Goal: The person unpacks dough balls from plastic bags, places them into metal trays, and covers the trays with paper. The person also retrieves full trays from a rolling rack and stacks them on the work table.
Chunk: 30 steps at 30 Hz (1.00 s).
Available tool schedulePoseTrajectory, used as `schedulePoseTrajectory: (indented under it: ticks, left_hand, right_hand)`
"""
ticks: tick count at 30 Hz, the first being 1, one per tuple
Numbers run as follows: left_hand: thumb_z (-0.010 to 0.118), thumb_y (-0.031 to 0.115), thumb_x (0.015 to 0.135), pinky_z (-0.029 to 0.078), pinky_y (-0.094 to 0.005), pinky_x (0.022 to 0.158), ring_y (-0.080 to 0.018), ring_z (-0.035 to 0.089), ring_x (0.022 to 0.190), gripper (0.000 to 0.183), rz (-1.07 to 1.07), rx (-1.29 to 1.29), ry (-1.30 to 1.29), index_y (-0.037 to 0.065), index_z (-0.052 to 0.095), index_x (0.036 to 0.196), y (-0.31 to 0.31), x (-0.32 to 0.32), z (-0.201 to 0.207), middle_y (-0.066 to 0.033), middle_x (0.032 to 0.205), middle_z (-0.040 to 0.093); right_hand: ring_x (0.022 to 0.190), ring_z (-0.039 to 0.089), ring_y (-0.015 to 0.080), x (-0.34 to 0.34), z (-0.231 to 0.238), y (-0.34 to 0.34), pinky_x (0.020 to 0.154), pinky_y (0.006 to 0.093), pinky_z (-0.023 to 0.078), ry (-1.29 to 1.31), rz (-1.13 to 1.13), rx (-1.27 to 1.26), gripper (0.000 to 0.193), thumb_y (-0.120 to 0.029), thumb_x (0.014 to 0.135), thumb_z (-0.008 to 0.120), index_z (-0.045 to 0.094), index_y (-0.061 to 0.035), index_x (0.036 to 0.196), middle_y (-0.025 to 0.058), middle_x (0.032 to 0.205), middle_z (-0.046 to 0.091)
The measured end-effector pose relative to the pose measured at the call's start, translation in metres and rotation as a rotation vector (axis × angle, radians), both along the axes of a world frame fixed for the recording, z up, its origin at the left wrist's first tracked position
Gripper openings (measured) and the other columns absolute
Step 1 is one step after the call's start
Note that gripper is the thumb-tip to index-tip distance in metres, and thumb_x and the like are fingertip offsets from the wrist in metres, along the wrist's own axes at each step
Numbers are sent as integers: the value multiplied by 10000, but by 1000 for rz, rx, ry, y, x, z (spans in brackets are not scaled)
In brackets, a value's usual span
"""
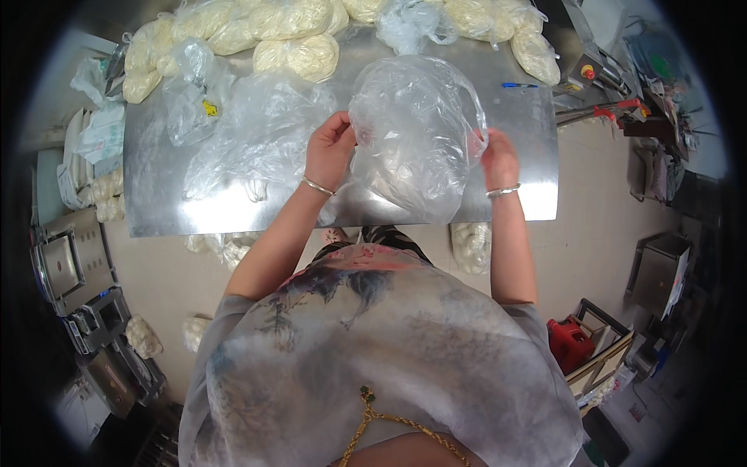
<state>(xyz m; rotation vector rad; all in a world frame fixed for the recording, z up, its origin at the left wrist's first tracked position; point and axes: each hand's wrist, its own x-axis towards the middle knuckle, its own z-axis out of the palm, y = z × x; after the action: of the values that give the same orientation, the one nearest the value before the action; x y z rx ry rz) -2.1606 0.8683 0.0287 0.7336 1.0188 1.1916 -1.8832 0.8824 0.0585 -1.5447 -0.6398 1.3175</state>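
- Clear, thin plastic: one large bag (412, 140), puffed and creased, held up over the near half of the steel counter (533, 128), between the two hands and in front of the torso.
- Left hand (331, 152): thumb and fingers pinched together on the bag's left side.
- Right hand (499, 159): apart from the left, at the loose strip of film on the bag's right (motion-blurred; cannot tell whether the fingers are closed on it).
- Step in hand, as I judge it: spreading the bag and handling its film. The next move calls for a steady left pinch and a sure right-hand grip, since such light film likely slips and clings.
- Near edge: the bag's lower end hangs close to it; whether it touches the steel, cannot tell.
- Left side: a loose heap of clear film (261, 117) lies just beside the left hand, so a sweep that way could snag.
- Far edge: bagged pale-yellow bundles (296, 58) in a row, with a crumpled bluish bag (412, 27) among them; reaching forward looks tight.
- Right side: steel shows between right hand and counter's end, a blue pen (519, 85) farther up; probably the easiest room for moving.
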Motion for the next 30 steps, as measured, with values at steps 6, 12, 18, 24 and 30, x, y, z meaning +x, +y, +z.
schedulePoseTrajectory:
  ticks: [6, 12, 18, 24, 30]
  left_hand:
    - [513, 16, 858, 445, -206, 740, -63, 554, 820, 177, -64, 32, 157, 13, 595, 1015, -3, 4, 1, -5, 911, 625]
    - [564, 67, 841, 454, -221, 725, -56, 541, 802, 147, -461, 25, 421, 2, 631, 954, -7, 18, -7, 12, 835, 637]
    - [540, 63, 850, 447, -251, 722, -70, 530, 795, 159, -272, 51, 199, 22, 599, 991, -7, 20, 28, -25, 914, 616]
    - [513, 48, 825, 459, -297, 715, -182, 578, 799, 162, -777, 500, 164, 40, 550, 982, -41, 30, 91, -78, 899, 572]
    - [468, 35, 792, 459, -385, 796, -304, 567, 906, 379, -437, 440, 976, 16, 449, 1170, -47, 68, 18, -169, 1083, 543]
  right_hand:
    - [906, 599, 251, -39, 14, -11, 748, 353, 496, 647, 769, 107, 317, -153, 843, 552, 519, 6, 1115, 144, 1001, 601]
    - [1006, 538, 340, -83, 27, -12, 870, 410, 427, -792, 824, 696, 397, -151, 742, 645, 546, -46, 1112, 142, 1054, 584]
    - [969, 545, 339, -59, -16, -6, 858, 401, 424, -916, 553, 441, 345, -116, 725, 619, 560, -27, 1053, 166, 1029, 585]
    - [843, 575, 264, -61, -32, 23, 760, 364, 449, -894, -76, 488, 247, -63, 742, 584, 548, 49, 958, 159, 894, 595]
    - [833, 556, 248, -67, -36, 26, 737, 373, 441, -1060, -87, 487, 238, -78, 770, 572, 552, 47, 970, 138, 862, 577]
